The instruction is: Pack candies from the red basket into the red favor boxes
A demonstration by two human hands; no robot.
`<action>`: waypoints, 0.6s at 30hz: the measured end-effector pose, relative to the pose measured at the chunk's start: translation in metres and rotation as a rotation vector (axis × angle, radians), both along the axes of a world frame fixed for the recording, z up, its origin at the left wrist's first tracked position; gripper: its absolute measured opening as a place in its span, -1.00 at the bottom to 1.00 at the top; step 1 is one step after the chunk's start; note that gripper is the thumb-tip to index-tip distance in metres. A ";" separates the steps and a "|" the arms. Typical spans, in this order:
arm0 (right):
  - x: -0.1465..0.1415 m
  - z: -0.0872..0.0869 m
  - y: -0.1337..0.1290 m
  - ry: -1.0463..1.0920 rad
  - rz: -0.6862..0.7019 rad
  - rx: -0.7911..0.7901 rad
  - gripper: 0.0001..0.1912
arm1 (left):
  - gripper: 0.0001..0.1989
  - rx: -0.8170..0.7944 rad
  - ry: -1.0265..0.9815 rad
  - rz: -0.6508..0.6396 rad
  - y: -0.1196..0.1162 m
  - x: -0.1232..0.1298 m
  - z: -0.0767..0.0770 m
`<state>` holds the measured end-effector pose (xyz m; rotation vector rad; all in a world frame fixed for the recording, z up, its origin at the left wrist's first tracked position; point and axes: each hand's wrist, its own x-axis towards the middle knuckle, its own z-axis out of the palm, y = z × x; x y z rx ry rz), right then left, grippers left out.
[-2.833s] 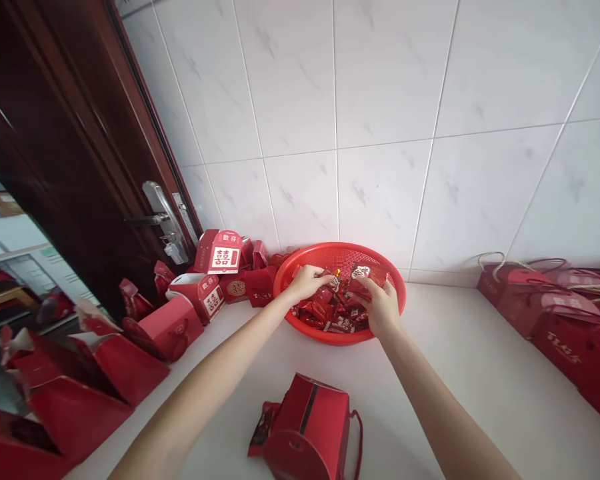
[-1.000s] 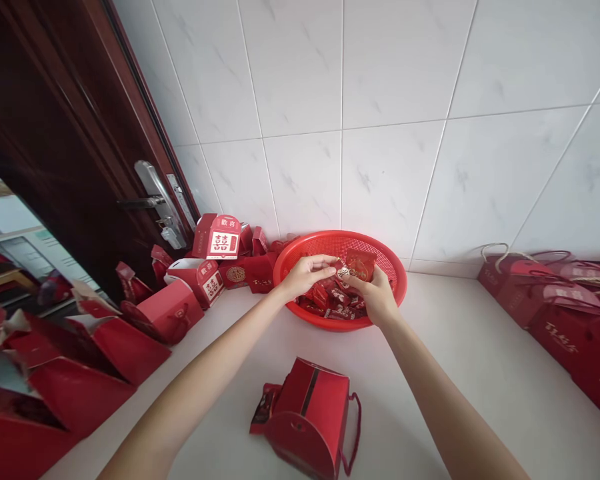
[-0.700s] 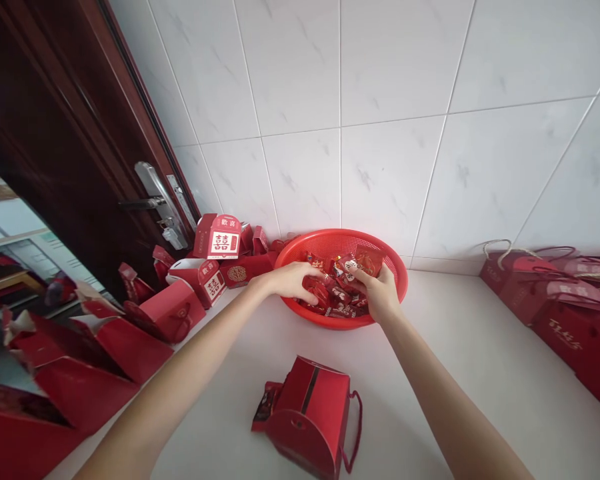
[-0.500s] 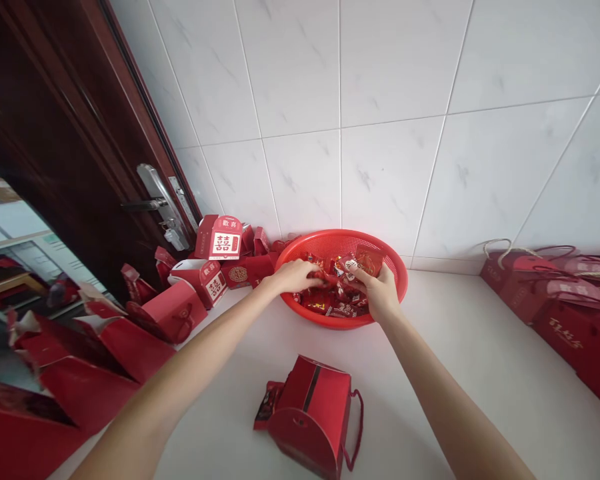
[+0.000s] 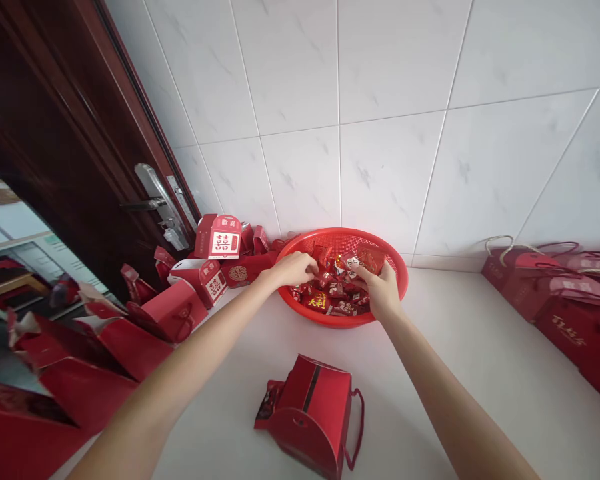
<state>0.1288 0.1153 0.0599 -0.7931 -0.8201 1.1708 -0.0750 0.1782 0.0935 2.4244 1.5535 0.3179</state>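
A red plastic basket (image 5: 403, 277) holds several red-wrapped candies (image 5: 316, 301), some with gold or white print. Over the left side of the basket, my left hand (image 5: 296, 268) has its fingers curled down among the wrappers; what they grip, if anything, is hidden. My right hand (image 5: 384, 292) is in the basket's right half, thumb and fingers closed on a red candy packet (image 5: 373, 261) with a pale round print beside the thumb. Nearer to me a red gift box (image 5: 313, 407) lies on its side with a cord handle, and a dark red packet (image 5: 269, 403) sticks out of its left end.
Several red gift boxes (image 5: 167, 308) crowd the left of the white table (image 5: 460, 333), some with open tops. More red boxes with cord handles (image 5: 555, 313) line the right edge. A tiled wall (image 5: 390, 173) rises behind, and a dark door with a metal handle (image 5: 155, 203) stands at left.
My left hand has drawn back slightly to the left and up, uncovering more candies in the middle. My right hand stays nearly in place with the packet.
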 end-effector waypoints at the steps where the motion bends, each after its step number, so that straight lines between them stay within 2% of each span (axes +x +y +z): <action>1: 0.000 0.000 0.000 -0.002 0.000 0.002 -0.62 | -0.84 -0.023 0.037 0.014 0.000 0.000 -0.003; 4: 0.000 0.000 0.000 -0.020 0.004 0.013 -0.62 | -0.89 -0.032 0.056 0.059 0.003 0.003 -0.015; 8: 0.001 0.000 0.000 -0.019 0.002 0.024 -0.62 | -0.92 -0.009 -0.061 0.055 0.009 0.010 -0.023; 14: 0.002 0.000 0.001 -0.009 -0.015 0.019 -0.61 | -0.77 0.010 -0.345 0.005 0.015 0.006 -0.013; 18: 0.002 -0.001 0.002 -0.006 -0.023 0.023 -0.62 | -0.83 -0.038 -0.577 -0.020 0.014 0.007 -0.010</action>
